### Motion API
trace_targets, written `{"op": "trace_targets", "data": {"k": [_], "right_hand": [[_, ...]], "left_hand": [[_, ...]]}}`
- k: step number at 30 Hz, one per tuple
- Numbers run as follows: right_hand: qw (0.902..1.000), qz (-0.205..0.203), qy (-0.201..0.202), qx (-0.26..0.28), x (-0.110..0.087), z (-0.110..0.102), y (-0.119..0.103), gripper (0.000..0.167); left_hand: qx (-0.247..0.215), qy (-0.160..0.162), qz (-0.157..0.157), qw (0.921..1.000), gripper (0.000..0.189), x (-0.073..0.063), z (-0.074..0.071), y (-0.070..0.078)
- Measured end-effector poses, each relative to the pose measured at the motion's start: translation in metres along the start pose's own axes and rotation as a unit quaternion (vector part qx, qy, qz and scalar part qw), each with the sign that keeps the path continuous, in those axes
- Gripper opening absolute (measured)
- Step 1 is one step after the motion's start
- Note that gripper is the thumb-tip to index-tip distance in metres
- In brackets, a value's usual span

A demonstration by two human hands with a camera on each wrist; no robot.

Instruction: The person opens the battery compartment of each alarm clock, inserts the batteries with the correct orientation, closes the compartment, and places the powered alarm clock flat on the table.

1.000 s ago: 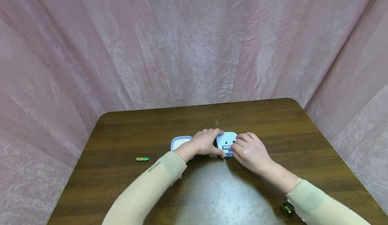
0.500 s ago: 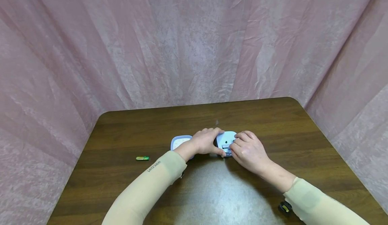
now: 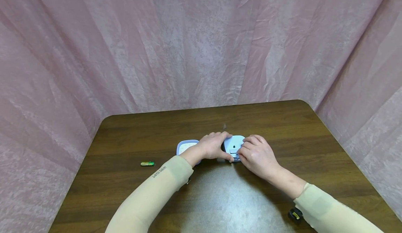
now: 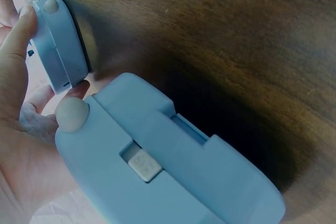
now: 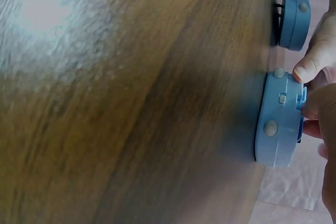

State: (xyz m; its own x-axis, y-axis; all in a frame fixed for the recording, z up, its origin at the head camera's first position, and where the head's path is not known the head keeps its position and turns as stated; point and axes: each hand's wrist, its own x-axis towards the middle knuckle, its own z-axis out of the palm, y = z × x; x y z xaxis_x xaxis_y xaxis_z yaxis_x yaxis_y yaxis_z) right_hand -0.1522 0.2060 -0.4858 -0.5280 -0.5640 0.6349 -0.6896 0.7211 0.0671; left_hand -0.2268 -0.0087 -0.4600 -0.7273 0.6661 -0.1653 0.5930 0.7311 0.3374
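Observation:
A light-blue, rounded-square device lies back side up on the table, with a battery compartment along its near edge. My left hand grips its left side, thumb at the near edge and fingers at the far edge. Over the compartment sits a small pale-blue cover, pinched by the fingers of my right hand; the right hand hides part of it. A second blue device with a white face stands under my left wrist, partly covered by it in the head view.
A green battery lies on the wooden table left of the left forearm. A dark wrist-camera mount hangs under the right sleeve. Pink curtains enclose the table's back and sides.
The pale cover now lies over the compartment, where a grey opening showed a second ago. My right hand has shifted slightly left with it. The left hand keeps its grip in place.

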Motion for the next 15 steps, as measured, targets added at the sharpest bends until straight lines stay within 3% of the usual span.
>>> {"op": "trace_targets", "data": {"k": [15], "right_hand": [[0.9973, 0.063, -0.015, 0.035, -0.0007, -0.0009, -0.0006, 0.01]], "left_hand": [[0.0, 0.002, -0.002, 1.0, 0.092, -0.0001, -0.0004, 0.0008]]}}
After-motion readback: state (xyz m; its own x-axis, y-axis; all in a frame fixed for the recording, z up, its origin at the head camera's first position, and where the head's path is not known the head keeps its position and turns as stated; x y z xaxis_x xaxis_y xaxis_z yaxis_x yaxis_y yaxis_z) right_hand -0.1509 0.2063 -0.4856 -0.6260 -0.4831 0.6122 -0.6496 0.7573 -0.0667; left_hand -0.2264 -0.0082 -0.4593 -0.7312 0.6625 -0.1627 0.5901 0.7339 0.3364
